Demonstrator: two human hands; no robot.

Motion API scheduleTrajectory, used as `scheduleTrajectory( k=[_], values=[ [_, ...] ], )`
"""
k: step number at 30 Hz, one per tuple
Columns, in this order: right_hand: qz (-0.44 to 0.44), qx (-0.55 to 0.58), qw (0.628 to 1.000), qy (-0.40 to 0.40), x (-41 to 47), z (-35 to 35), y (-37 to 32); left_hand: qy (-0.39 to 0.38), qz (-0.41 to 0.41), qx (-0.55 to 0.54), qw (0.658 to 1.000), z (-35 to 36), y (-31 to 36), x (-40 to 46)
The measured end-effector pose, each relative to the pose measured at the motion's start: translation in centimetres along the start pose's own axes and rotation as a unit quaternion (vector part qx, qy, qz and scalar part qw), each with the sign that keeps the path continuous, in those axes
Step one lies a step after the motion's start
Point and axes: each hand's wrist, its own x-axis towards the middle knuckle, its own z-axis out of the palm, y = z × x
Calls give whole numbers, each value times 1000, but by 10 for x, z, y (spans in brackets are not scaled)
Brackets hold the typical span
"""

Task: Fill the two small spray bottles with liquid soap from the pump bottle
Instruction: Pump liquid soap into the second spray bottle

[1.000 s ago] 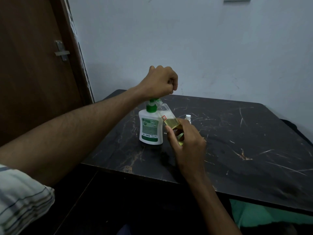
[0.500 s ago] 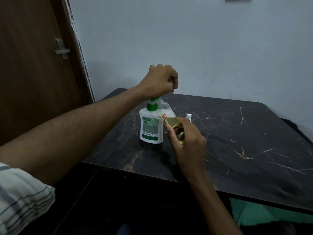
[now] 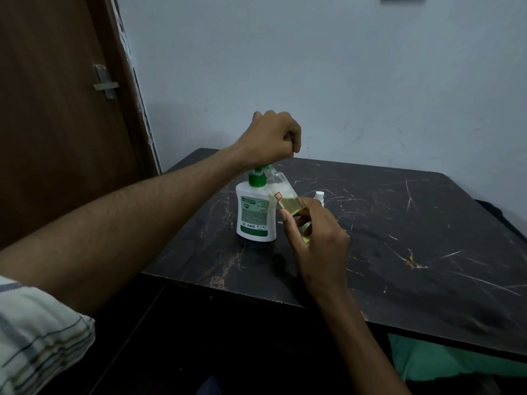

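A white pump bottle [image 3: 255,213] with a green pump head [image 3: 258,178] stands on the dark marble table [image 3: 399,238]. My left hand [image 3: 272,138] is a closed fist that presses down on top of the pump head. My right hand [image 3: 316,238] grips a small clear spray bottle [image 3: 285,195], uncapped and tilted, with its mouth up at the pump's nozzle. Yellow soap fills its lower part. Behind my right hand the white top of a second small bottle [image 3: 319,195] shows; the rest of it is hidden.
A brown door [image 3: 57,109] with a metal latch [image 3: 105,81] stands at the left, and a pale wall runs behind the table. Something green [image 3: 445,363] lies below the table's near right edge.
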Motion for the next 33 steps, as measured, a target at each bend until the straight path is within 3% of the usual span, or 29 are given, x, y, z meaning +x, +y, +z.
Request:
scheduleTrajectory(
  k=[33],
  values=[
    [-6, 6, 1000, 2, 0, 0, 1, -13, 22, 28, 999, -7, 9, 2]
  ],
)
